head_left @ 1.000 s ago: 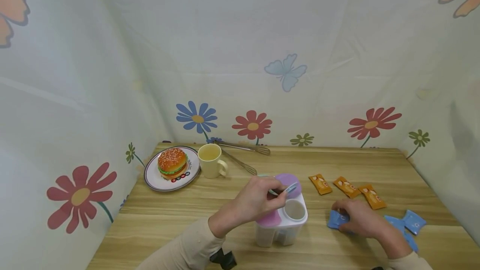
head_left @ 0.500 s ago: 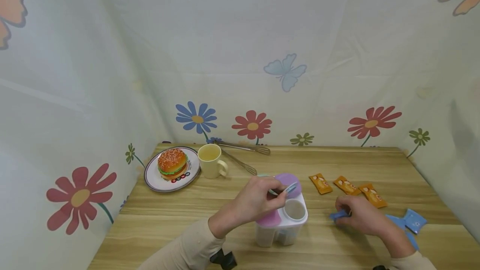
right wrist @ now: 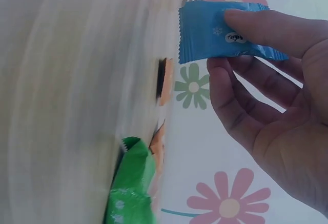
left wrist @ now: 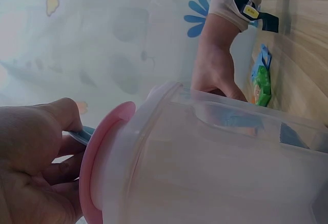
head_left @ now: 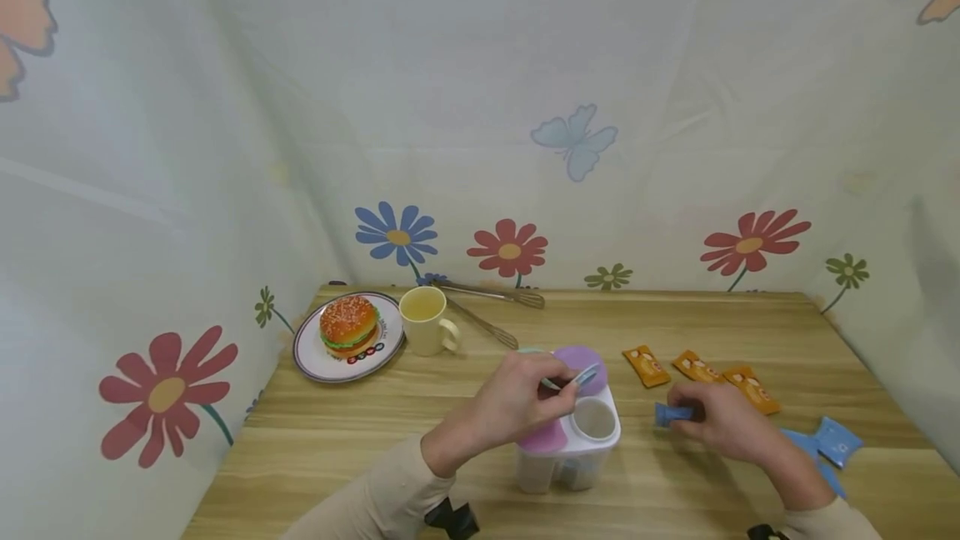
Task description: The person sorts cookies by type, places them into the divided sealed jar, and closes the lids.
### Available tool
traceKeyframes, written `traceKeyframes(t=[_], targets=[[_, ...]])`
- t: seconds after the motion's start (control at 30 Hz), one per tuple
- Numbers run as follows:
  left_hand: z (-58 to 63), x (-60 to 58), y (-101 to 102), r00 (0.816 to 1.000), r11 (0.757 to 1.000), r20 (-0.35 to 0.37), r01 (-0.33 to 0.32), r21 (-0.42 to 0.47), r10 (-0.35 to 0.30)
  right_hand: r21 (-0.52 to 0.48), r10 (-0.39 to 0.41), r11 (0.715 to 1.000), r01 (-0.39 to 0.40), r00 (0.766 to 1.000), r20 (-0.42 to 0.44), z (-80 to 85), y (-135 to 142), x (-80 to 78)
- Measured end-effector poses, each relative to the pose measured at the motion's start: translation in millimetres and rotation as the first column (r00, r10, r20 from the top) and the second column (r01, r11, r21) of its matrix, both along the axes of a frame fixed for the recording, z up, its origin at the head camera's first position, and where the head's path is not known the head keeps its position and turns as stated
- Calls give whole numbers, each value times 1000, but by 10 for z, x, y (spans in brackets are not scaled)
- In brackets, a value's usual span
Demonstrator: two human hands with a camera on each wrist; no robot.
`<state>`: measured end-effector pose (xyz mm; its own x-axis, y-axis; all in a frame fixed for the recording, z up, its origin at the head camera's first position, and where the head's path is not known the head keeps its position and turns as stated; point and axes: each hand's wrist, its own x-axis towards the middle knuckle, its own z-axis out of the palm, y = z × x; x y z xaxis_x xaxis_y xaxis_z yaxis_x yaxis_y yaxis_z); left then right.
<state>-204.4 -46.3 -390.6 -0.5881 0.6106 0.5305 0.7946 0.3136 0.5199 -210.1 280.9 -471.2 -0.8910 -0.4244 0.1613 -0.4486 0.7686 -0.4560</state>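
My left hand (head_left: 513, 407) pinches a light blue lid (head_left: 585, 374) above a clear plastic container (head_left: 536, 470) with a white top. Purple (head_left: 579, 367) and pink (head_left: 543, 437) lids cover some of its round openings. One opening (head_left: 594, 419) at the right is uncovered. To the right of the container, my right hand (head_left: 723, 422) holds a small blue packet (right wrist: 220, 33) between thumb and fingers, lifted off the table in the right wrist view. Something blue shows through the container's wall in the left wrist view.
Orange packets (head_left: 646, 366) lie behind my right hand. More blue packets (head_left: 837, 442) lie to its right, and a green packet (right wrist: 131, 183) shows in the right wrist view. Farther back are a burger on a plate (head_left: 307, 347), a yellow mug (head_left: 425, 332) and metal whisks (head_left: 491, 330).
My right hand has picked the blue packet up from the table and turned it slightly. The left hand keeps the lid in the same place over the container.
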Motion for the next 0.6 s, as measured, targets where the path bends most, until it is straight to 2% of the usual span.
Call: traceKeyframes(t=[0.1,0.37,0.6], targets=[[17,0,-1,1000,1000,12,-2,-8,2,-11,-9,1000,8,1000,-25,49,-30,-5],[14,0,-1,999,1000,35,0,-8,0,-28,-66,997,67,997,28,206,-121,31],[3,3,-5,999,1000,39,2,0,-2,-25,-84,996,84,996,11,274,-165,49]])
